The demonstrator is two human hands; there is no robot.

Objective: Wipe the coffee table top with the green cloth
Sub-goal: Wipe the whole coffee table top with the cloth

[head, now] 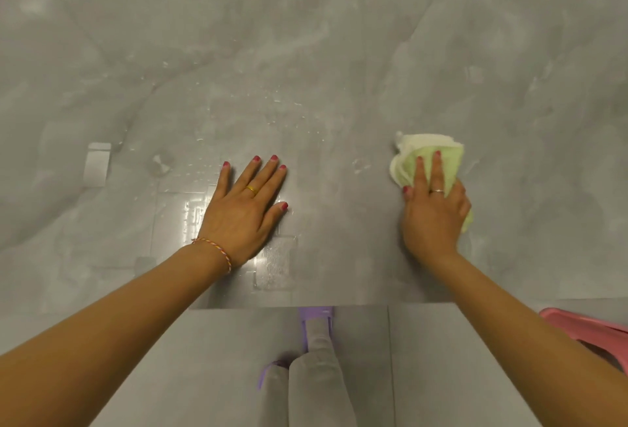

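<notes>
Droplets (pixel 272 104) speckle the grey marbled coffee table top (pixel 306 36) just beyond my left hand (pixel 243 204), with a few more beside its little finger. That hand lies flat on the glossy surface, palm down, fingers straight and slightly spread, holding nothing; I can see a gold ring on one finger and a braided thread bracelet (pixel 217 251) at the wrist. Well apart to the right, my right hand (pixel 433 202) presses the bunched green cloth (pixel 428 158) onto the top, fingers laid over it and thumb curled round its edge. The cloth's long axis runs roughly away from me, its pale crumpled end pointing toward the far edge. A pink object (pixel 584 328) shows at lower right, below the table edge.
</notes>
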